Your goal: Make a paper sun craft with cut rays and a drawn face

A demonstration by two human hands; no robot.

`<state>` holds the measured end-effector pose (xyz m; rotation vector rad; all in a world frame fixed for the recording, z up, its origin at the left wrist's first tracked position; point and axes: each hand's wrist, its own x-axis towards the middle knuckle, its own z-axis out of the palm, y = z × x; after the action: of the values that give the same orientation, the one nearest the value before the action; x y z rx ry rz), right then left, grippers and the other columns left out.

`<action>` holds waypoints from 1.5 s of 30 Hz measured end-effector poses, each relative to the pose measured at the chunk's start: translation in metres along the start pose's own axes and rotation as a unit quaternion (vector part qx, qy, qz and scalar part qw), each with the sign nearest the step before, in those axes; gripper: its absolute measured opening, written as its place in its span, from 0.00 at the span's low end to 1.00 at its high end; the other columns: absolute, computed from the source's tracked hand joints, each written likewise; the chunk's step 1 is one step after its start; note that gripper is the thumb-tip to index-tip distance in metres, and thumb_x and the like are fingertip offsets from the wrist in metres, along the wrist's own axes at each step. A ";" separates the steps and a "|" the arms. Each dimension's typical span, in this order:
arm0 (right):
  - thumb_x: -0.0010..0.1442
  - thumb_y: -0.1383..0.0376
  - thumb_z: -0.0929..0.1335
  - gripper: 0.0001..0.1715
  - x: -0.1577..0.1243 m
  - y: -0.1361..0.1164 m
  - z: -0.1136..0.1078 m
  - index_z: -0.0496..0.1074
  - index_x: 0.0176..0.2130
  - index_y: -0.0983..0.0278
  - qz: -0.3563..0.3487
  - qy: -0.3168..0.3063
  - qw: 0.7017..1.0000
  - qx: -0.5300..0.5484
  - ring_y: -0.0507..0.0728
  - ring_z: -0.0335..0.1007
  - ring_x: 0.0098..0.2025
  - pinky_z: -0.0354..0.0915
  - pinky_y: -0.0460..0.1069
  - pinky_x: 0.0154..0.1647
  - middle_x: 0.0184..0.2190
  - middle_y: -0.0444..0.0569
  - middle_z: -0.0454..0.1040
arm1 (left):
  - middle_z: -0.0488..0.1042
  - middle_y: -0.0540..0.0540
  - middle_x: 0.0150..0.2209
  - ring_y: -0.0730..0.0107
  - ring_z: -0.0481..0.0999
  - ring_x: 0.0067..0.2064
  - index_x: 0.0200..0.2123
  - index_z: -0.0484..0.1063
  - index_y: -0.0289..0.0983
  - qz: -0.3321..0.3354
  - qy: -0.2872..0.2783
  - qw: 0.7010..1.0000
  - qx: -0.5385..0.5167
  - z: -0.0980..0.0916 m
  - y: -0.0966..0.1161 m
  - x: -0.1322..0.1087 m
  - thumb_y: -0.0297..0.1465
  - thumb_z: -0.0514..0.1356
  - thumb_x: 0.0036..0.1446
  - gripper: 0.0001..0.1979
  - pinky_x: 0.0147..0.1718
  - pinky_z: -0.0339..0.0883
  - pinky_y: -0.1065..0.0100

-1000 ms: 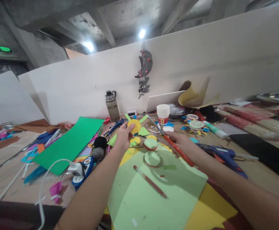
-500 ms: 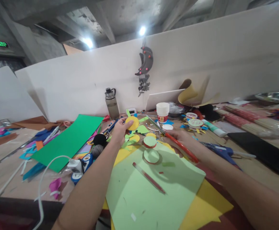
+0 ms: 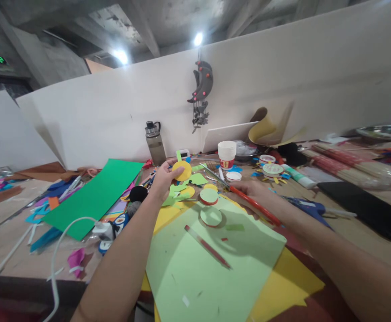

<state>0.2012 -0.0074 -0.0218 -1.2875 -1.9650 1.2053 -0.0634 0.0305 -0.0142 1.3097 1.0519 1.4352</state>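
Note:
My left hand pinches a yellow paper disc between thumb and fingers, held up over the paper scraps. A light green strip shows just above the disc. Red-handled scissors are in my right hand, blades pointing away and to the left, apart from the disc. Below my hands lies a light green sheet on yellow paper. Two round green pieces with red edges, one behind the other, rest on its far part. A red pen lies across the sheet.
A green sheet, a plug with a white cable and a grey bottle are to the left. Paper cups stand behind my right hand. A blue glue gun and a black slab lie right.
The view has shifted slightly, so most things sit a little further left. My left hand still holds the yellow disc and my right hand the scissors.

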 end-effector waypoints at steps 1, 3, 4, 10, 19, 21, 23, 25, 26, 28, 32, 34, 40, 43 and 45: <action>0.55 0.51 0.66 0.19 0.000 -0.001 0.000 0.71 0.38 0.64 0.002 -0.002 1.000 -0.003 0.47 0.57 0.11 0.56 0.41 0.09 0.12 0.36 0.59 | 0.75 0.48 0.29 0.78 0.70 0.21 0.46 0.66 0.34 0.000 0.001 1.000 0.001 0.000 0.000 0.000 0.36 0.69 0.41 0.29 0.13 0.54 0.78; 0.55 0.51 0.66 0.19 -0.001 -0.002 0.000 0.70 0.39 0.64 0.002 -0.005 1.000 -0.007 0.47 0.57 0.11 0.55 0.41 0.09 0.12 0.35 0.59 | 0.75 0.48 0.29 0.78 0.70 0.20 0.46 0.66 0.34 0.001 0.001 1.000 0.003 -0.001 0.000 0.000 0.36 0.69 0.41 0.29 0.13 0.54 0.78; 0.55 0.51 0.66 0.19 -0.001 -0.002 0.000 0.70 0.39 0.63 0.001 -0.006 1.000 -0.007 0.47 0.57 0.11 0.55 0.41 0.09 0.12 0.35 0.59 | 0.75 0.48 0.29 0.78 0.70 0.21 0.46 0.66 0.34 0.002 0.001 1.000 0.004 -0.001 0.000 0.001 0.36 0.69 0.41 0.28 0.13 0.54 0.78; 0.54 0.51 0.67 0.19 -0.002 -0.003 0.001 0.71 0.38 0.62 0.015 -0.003 1.000 0.004 0.47 0.57 0.11 0.55 0.41 0.09 0.12 0.36 0.58 | 0.76 0.47 0.32 0.79 0.70 0.22 0.45 0.67 0.35 -0.004 0.007 1.000 0.001 0.000 0.002 -0.001 0.36 0.70 0.39 0.29 0.13 0.55 0.79; 0.52 0.51 0.68 0.19 0.000 0.001 0.002 0.73 0.37 0.63 0.008 0.012 1.000 0.003 0.47 0.57 0.11 0.54 0.41 0.09 0.12 0.38 0.60 | 0.76 0.47 0.31 0.76 0.72 0.23 0.45 0.68 0.35 -0.008 0.013 1.000 -0.003 0.001 0.002 -0.001 0.36 0.71 0.38 0.29 0.14 0.56 0.78; 0.53 0.51 0.67 0.20 0.000 0.002 0.002 0.73 0.37 0.63 0.006 0.016 1.000 -0.005 0.47 0.57 0.11 0.54 0.41 0.09 0.12 0.38 0.60 | 0.76 0.47 0.30 0.76 0.72 0.23 0.45 0.68 0.35 -0.006 0.011 1.000 0.000 0.001 0.002 -0.001 0.36 0.71 0.38 0.29 0.14 0.56 0.78; 0.53 0.49 0.67 0.21 0.000 0.003 0.002 0.73 0.37 0.64 0.011 0.022 1.000 -0.008 0.47 0.56 0.11 0.53 0.41 0.09 0.12 0.38 0.59 | 0.76 0.47 0.30 0.76 0.72 0.23 0.45 0.68 0.35 -0.004 0.009 1.000 0.001 0.001 0.002 -0.001 0.36 0.70 0.39 0.28 0.14 0.56 0.79; 0.53 0.48 0.66 0.22 0.001 0.003 0.002 0.73 0.36 0.64 0.010 0.020 1.000 -0.008 0.48 0.56 0.11 0.53 0.41 0.09 0.11 0.38 0.59 | 0.76 0.47 0.30 0.76 0.72 0.23 0.45 0.68 0.35 -0.002 0.005 1.000 -0.001 0.000 0.002 -0.001 0.36 0.70 0.40 0.28 0.15 0.57 0.78; 0.53 0.48 0.66 0.22 0.001 0.004 0.001 0.73 0.36 0.64 0.007 0.015 1.000 -0.008 0.48 0.57 0.11 0.53 0.42 0.09 0.11 0.38 0.60 | 0.76 0.47 0.31 0.76 0.72 0.23 0.45 0.67 0.35 -0.002 0.003 1.000 -0.003 0.000 0.002 -0.001 0.36 0.70 0.40 0.28 0.15 0.57 0.78; 0.53 0.49 0.66 0.22 0.001 0.004 0.001 0.74 0.37 0.64 0.005 0.006 1.000 -0.011 0.48 0.57 0.11 0.53 0.41 0.09 0.11 0.38 0.60 | 0.76 0.47 0.31 0.75 0.73 0.24 0.45 0.67 0.35 -0.001 0.002 1.000 -0.006 0.000 0.002 -0.001 0.35 0.70 0.40 0.28 0.15 0.58 0.78; 0.54 0.50 0.67 0.21 0.000 0.000 0.002 0.74 0.39 0.64 0.012 0.013 1.000 -0.010 0.47 0.56 0.11 0.52 0.40 0.08 0.11 0.37 0.60 | 0.77 0.46 0.31 0.75 0.73 0.23 0.45 0.68 0.35 -0.007 0.005 1.000 -0.012 -0.001 0.002 0.000 0.35 0.70 0.39 0.28 0.15 0.59 0.78; 0.54 0.52 0.67 0.20 -0.001 -0.005 0.004 0.74 0.40 0.63 0.028 0.022 0.999 -0.001 0.47 0.55 0.10 0.51 0.40 0.07 0.11 0.37 0.60 | 0.77 0.46 0.31 0.75 0.73 0.23 0.45 0.69 0.34 -0.011 0.005 1.000 -0.015 0.000 0.003 0.000 0.35 0.70 0.39 0.28 0.14 0.59 0.78; 0.52 0.55 0.67 0.19 0.000 -0.007 0.007 0.74 0.41 0.62 0.039 0.036 0.999 0.009 0.47 0.54 0.10 0.50 0.41 0.07 0.11 0.36 0.59 | 0.77 0.46 0.31 0.75 0.73 0.24 0.43 0.70 0.33 -0.016 -0.001 0.999 -0.032 0.002 0.005 -0.002 0.34 0.70 0.40 0.26 0.15 0.60 0.78; 0.52 0.53 0.66 0.20 0.002 0.002 0.007 0.73 0.41 0.61 0.019 0.041 0.999 0.014 0.49 0.56 0.11 0.52 0.43 0.08 0.11 0.36 0.59 | 0.77 0.46 0.31 0.76 0.73 0.24 0.42 0.70 0.33 -0.016 -0.005 0.999 -0.048 0.001 0.005 -0.002 0.33 0.70 0.40 0.24 0.16 0.62 0.78; 0.52 0.52 0.67 0.20 0.003 0.006 0.008 0.71 0.41 0.60 -0.006 0.053 0.998 0.036 0.49 0.57 0.12 0.54 0.43 0.10 0.13 0.37 0.61 | 0.77 0.47 0.32 0.75 0.74 0.26 0.40 0.70 0.34 -0.020 -0.006 0.997 -0.078 0.002 0.005 -0.002 0.32 0.70 0.39 0.23 0.18 0.65 0.77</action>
<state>0.1963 -0.0072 -0.0315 -1.2748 -1.8354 1.1668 -0.0621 0.0274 -0.0096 1.1771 0.9334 1.4476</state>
